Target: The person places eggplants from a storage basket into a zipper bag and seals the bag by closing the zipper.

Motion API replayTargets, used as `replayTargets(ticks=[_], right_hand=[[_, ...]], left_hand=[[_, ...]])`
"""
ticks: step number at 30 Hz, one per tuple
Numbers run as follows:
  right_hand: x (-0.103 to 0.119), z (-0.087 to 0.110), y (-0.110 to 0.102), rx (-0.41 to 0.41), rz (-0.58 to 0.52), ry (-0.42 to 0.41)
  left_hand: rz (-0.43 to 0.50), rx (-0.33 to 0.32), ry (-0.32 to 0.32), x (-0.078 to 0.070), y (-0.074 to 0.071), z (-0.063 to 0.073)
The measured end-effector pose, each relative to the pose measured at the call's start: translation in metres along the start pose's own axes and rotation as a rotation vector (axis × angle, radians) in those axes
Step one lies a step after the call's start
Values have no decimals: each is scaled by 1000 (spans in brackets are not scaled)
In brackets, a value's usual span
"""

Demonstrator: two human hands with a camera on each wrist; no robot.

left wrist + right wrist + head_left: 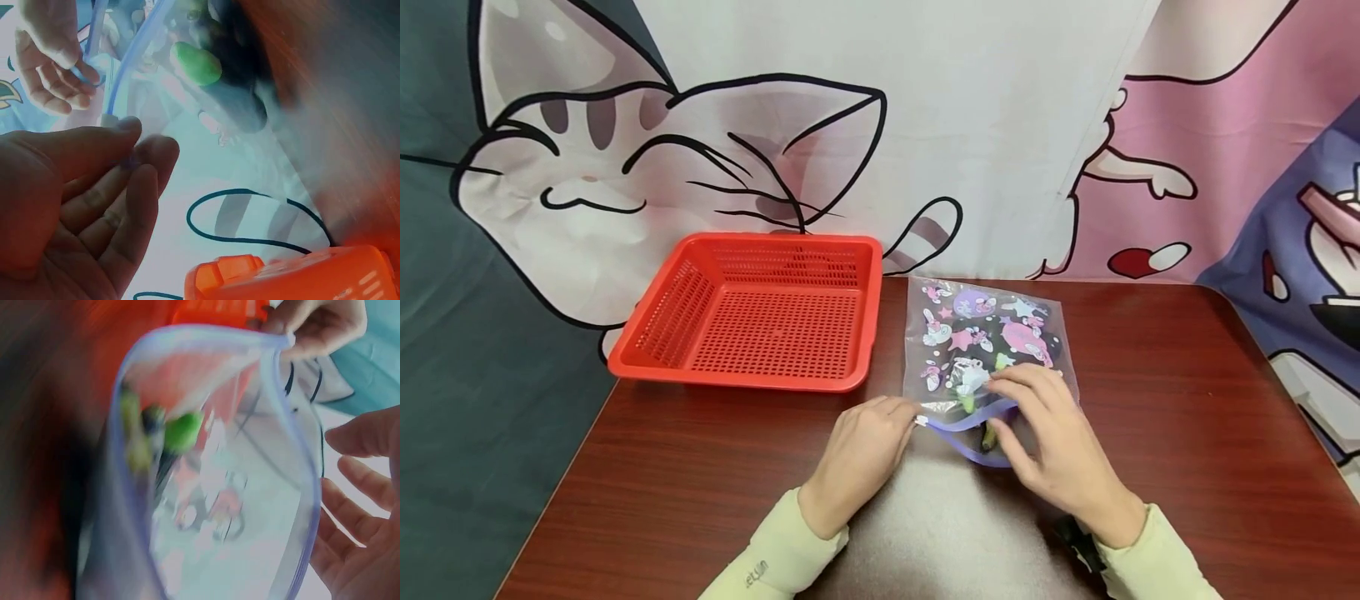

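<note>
A clear zip bag (934, 333) printed with pink and purple cartoon figures lies on the table, its purple-edged mouth facing me and parted. Inside it are dark items with green parts; a rounded green piece (197, 64) shows through the plastic in the left wrist view. My left hand (861, 454) pinches the left corner of the mouth, at the white slider (921, 421). At the right of the opening, my right hand (1063, 446) has its thumb and fingers spread. In the right wrist view, the right fingers (362, 475) rest along the outside of the purple rim.
A red plastic basket (857, 333) with perforated walls stands at the back left, with its perforated floor in view. The brown table (1210, 433) meets a cartoon-printed cloth (1000, 150) along its back edge.
</note>
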State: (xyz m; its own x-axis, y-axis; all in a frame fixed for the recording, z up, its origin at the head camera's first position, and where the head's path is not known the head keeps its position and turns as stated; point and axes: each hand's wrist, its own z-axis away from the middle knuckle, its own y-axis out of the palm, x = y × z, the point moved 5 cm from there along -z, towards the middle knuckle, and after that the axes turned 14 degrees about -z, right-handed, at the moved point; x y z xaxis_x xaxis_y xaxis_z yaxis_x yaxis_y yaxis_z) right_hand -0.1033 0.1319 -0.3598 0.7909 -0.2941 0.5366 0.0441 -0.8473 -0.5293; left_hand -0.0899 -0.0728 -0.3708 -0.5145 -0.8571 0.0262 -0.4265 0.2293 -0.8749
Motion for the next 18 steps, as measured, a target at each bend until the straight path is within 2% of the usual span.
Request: replayTargets(ticks=[9,18], right_hand=[[19,-15,33,63,11,-40],[21,-21,53,41,40,-37]], left_hand=[[-29,25,44,0,-5,-2],[15,-42,44,4,-9,-2]])
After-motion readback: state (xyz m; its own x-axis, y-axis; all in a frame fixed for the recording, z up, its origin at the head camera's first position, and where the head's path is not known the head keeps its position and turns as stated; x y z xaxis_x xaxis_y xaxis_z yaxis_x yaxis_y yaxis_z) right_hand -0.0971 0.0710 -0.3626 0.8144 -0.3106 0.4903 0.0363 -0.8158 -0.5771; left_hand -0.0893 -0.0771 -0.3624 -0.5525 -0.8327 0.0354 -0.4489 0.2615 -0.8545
